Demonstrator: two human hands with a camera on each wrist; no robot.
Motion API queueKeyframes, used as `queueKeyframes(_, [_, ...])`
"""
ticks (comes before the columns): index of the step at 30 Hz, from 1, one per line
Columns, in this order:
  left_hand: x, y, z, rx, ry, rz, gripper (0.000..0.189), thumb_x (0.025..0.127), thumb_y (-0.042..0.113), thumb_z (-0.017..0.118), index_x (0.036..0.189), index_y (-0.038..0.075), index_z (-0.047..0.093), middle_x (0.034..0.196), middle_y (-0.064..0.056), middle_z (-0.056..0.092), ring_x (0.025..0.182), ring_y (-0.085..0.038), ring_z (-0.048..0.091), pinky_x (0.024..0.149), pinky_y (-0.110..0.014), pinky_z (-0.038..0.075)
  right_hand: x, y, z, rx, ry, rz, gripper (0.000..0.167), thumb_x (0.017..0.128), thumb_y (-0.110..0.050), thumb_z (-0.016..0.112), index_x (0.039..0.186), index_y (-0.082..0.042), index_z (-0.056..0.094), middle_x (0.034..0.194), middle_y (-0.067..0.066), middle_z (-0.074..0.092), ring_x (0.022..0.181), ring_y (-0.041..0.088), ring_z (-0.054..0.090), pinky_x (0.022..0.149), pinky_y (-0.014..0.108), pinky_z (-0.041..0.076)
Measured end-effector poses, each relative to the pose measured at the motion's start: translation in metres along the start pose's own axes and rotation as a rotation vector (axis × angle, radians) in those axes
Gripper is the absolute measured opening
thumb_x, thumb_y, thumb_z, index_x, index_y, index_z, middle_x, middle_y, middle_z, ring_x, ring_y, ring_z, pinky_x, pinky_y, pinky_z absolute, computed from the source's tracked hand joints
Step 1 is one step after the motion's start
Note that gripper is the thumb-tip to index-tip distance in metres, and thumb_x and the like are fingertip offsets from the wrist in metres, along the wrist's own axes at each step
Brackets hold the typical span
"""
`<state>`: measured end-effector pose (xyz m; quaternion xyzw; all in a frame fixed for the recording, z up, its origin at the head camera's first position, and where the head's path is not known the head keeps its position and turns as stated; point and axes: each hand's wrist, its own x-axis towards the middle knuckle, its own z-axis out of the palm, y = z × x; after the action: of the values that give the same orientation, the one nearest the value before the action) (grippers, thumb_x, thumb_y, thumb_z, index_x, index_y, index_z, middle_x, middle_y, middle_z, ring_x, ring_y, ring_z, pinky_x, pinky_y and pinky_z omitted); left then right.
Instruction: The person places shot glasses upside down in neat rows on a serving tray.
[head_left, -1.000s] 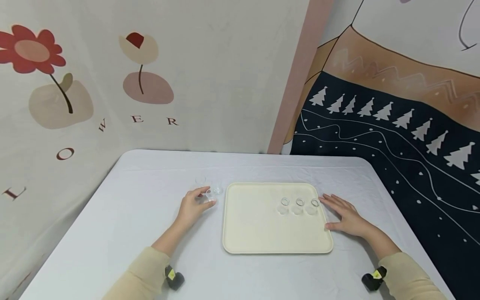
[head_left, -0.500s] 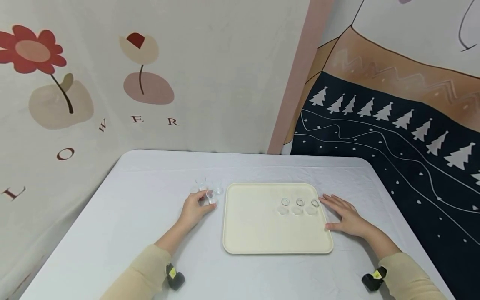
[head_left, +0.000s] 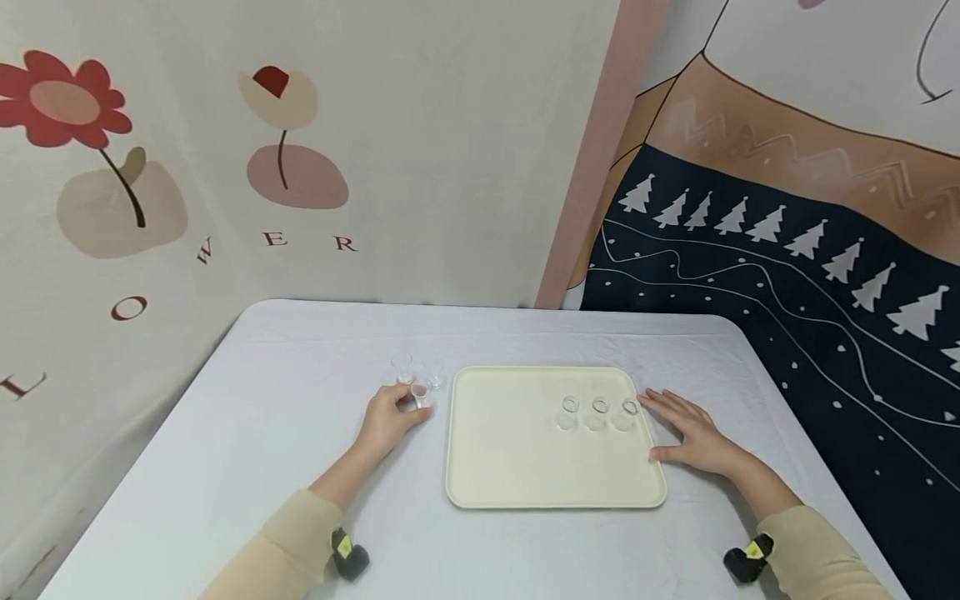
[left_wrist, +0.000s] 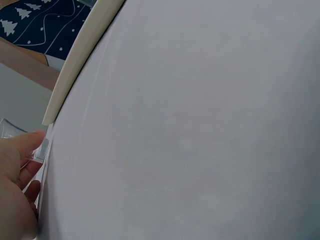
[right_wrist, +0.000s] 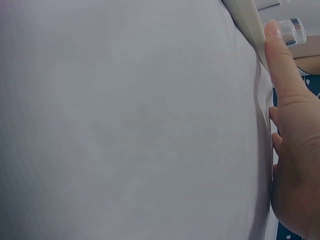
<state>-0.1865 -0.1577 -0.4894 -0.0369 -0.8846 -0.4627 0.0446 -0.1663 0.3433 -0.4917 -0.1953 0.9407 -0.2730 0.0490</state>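
Note:
My left hand (head_left: 386, 421) pinches a small clear cup (head_left: 421, 395) between thumb and fingers, just left of a cream tray (head_left: 510, 458). In the left wrist view the cup's clear base (left_wrist: 43, 150) shows below the thumb, close over the white cloth. Two more clear cups, one (head_left: 402, 368) behind my fingertips and another (head_left: 436, 377) nearer the tray, stand beyond it. My right hand (head_left: 693, 435) rests at the tray's right edge with fingers spread, thumb at the rim. Near those fingers, a clear cup (head_left: 624, 417) stands on the tray.
Two further clear cups, a middle one (head_left: 595, 416) and a left one (head_left: 567, 415), stand in a row with it on the tray. A white cloth (head_left: 405, 533) covers the table. Printed curtains (head_left: 450, 167) hang behind the far edge.
My left hand has drawn slightly nearer, and the cup in it shows more plainly. The cup behind my fingertips is easier to see. My right hand and the tray cups stay put.

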Motion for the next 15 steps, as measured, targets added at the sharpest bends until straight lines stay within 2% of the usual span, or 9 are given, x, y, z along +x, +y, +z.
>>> queueKeyframes(7, [-0.004,0.008,-0.003,-0.007,-0.020,-0.023,0.035,0.076,0.013,0.081,0.107,0.003,0.070,0.102,-0.012,0.060,0.096,-0.027,0.054,0.085,-0.042,0.047,0.000,0.001,0.001,0.009,0.005,-0.004,0.087,0.075,-0.043,0.077,0.147,-0.014,0.038,0.152,0.021,0.027,0.138,0.046,0.012,0.103,0.068,0.003])
queueKeyframes(15, [-0.005,0.019,-0.002,-0.038,-0.026,0.018,0.033,0.075,0.014,0.083,0.106,0.009,0.072,0.101,-0.005,0.063,0.097,-0.024,0.054,0.079,-0.038,0.046,0.000,0.000,0.000,0.006,0.007,-0.014,0.086,0.075,-0.042,0.077,0.146,-0.013,0.038,0.151,0.022,0.028,0.137,0.047,0.012,0.103,0.068,0.004])
